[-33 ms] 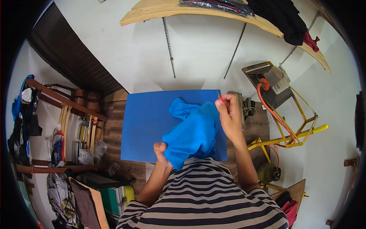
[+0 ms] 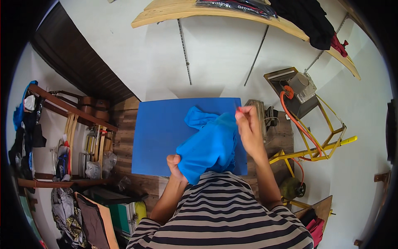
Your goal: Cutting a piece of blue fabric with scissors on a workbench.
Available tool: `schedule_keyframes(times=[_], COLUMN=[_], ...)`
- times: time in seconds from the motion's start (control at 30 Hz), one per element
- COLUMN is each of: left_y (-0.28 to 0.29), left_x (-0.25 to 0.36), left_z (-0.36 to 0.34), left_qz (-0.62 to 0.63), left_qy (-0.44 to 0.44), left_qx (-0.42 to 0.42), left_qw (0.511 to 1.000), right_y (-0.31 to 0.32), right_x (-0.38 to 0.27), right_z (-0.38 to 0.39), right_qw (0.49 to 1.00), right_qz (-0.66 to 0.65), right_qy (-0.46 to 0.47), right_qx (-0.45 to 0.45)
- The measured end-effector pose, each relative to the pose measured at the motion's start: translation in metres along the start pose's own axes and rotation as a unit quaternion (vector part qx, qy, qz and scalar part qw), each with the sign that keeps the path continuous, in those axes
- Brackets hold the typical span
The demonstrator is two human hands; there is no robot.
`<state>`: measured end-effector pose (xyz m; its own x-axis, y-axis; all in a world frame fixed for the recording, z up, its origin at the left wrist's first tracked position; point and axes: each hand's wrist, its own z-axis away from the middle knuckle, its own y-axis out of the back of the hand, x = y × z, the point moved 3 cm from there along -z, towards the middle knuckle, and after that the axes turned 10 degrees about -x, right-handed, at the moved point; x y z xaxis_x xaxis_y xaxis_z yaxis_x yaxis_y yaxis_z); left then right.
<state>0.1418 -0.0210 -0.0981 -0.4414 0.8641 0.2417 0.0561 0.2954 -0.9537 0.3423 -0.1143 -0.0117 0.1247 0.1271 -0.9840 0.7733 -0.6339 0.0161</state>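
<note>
A bright blue garment or cloth (image 2: 208,145) lies bunched over the right part of a flat blue tabletop (image 2: 159,135) and hangs toward my body. My left hand (image 2: 175,165) is closed on its lower left edge, thumb on top, with the other fingers hidden beneath. My right hand (image 2: 251,130) is raised beside the cloth's upper right side. Between its thumb and fingers it pinches a small thin red tool (image 2: 238,110), whose slim tip is blurred and whose exact kind I cannot make out.
Wooden shelves (image 2: 66,108) with clothes, books and bags stand at the left. To the right are a yellow metal frame (image 2: 327,147), an orange hose (image 2: 299,124) and a green gas cylinder (image 2: 293,187). A wall shelf (image 2: 166,16) holds packaged and dark clothing.
My right hand has shifted very slightly, and the red tool in it has changed its tilt. The left hand and the cloth look nearly the same.
</note>
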Motion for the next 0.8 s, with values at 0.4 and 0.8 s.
schedule_keyframes(times=[0.4,0.8], left_y=[-0.003,-0.018], left_x=[0.002,-0.003], left_z=[0.000,-0.010], left_qz=[-0.103,-0.108], left_qy=[-0.006,0.017], left_qx=[0.043,0.018], left_qw=[0.994,0.994], right_y=[-0.021,-0.029], right_x=[-0.011,-0.011], right_z=[0.031,0.039], right_qw=[0.980,0.970], right_qz=[0.177,0.224], right_qy=[0.051,0.090], right_qx=[-0.077,-0.024])
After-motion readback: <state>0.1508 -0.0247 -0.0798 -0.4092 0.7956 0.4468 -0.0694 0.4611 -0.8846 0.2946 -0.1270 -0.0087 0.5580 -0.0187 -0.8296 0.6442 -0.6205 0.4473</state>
